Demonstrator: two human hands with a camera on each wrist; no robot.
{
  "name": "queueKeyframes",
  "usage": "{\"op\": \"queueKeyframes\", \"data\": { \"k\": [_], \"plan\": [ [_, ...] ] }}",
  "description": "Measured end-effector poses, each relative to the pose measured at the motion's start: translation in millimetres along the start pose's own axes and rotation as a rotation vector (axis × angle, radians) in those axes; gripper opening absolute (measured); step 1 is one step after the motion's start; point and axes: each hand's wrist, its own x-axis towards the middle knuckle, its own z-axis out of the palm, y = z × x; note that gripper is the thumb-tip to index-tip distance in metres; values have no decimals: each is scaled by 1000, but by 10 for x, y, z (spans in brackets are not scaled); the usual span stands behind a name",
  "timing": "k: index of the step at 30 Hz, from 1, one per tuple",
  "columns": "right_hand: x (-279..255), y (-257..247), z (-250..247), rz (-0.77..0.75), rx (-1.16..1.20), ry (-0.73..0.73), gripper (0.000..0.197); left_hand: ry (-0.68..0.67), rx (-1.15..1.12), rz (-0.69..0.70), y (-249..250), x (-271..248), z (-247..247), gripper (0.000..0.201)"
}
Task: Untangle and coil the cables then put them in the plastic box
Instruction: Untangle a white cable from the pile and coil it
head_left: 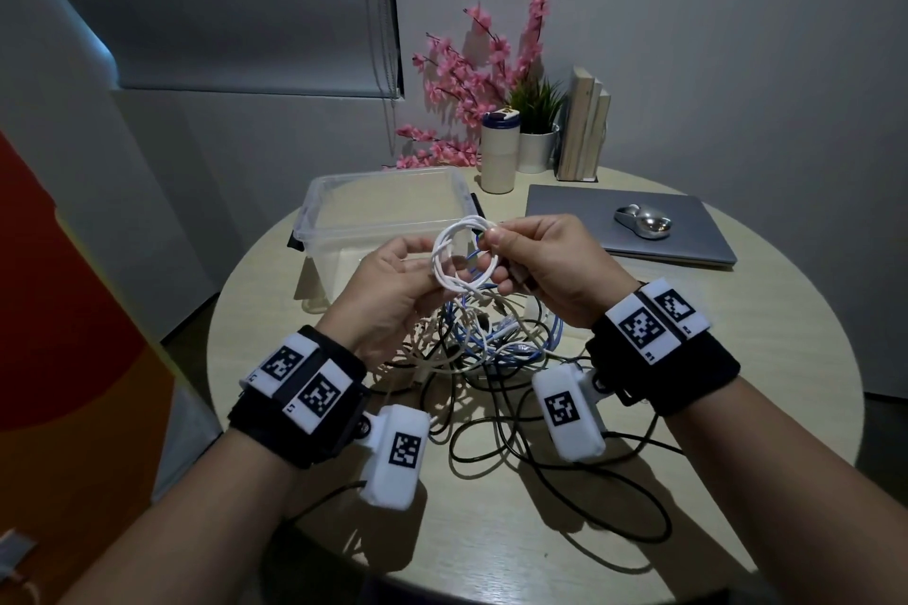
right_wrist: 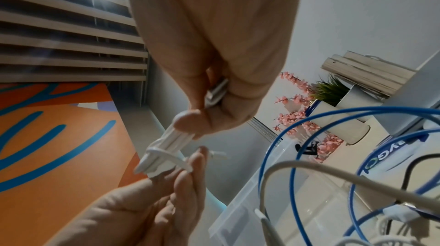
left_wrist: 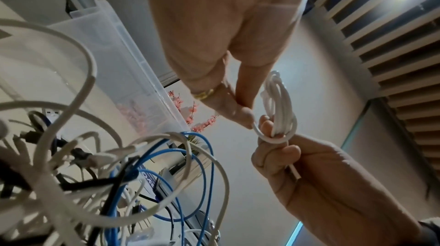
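Observation:
Both hands hold a small coil of white cable (head_left: 462, 255) in the air, over the near wall of the clear plastic box (head_left: 314, 206). My right hand (head_left: 496, 251) grips the coil's right side; a metal plug (right_wrist: 216, 92) lies in its palm. My left hand (head_left: 422, 270) pinches the loose strand (left_wrist: 256, 130) that loops round the coil's bundle (right_wrist: 164, 148). A tangle of white, blue and black cables (head_left: 486, 339) lies on the round table (head_left: 737, 359) below the hands. The box looks empty.
A closed grey laptop (head_left: 570, 211) with a silver mouse (head_left: 643, 221) lies at the back right. Behind the box stand a tumbler (head_left: 497, 152), a potted plant (head_left: 535, 133), pink flowers (head_left: 467, 79) and books (head_left: 584, 128). Black cables (head_left: 565, 481) trail toward the table's near edge.

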Motion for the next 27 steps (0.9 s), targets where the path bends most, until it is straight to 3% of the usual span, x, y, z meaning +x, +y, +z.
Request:
{"op": "queueKeyframes", "data": {
  "k": [6, 15, 26, 27],
  "plan": [
    [6, 11, 7, 10, -41, 43, 17, -163, 142, 20, -18, -61, -40, 25],
    [-7, -5, 27, 19, -9, 45, 21, -177, 81, 67, -37, -47, -45, 17],
    [-30, 31, 102, 32, -79, 25, 17, 30, -84, -5, -75, -6, -39, 9],
    [-31, 33, 87, 40, -91, 25, 16, 24, -105, -34, -62, -4, -61, 18]
  ]
}}
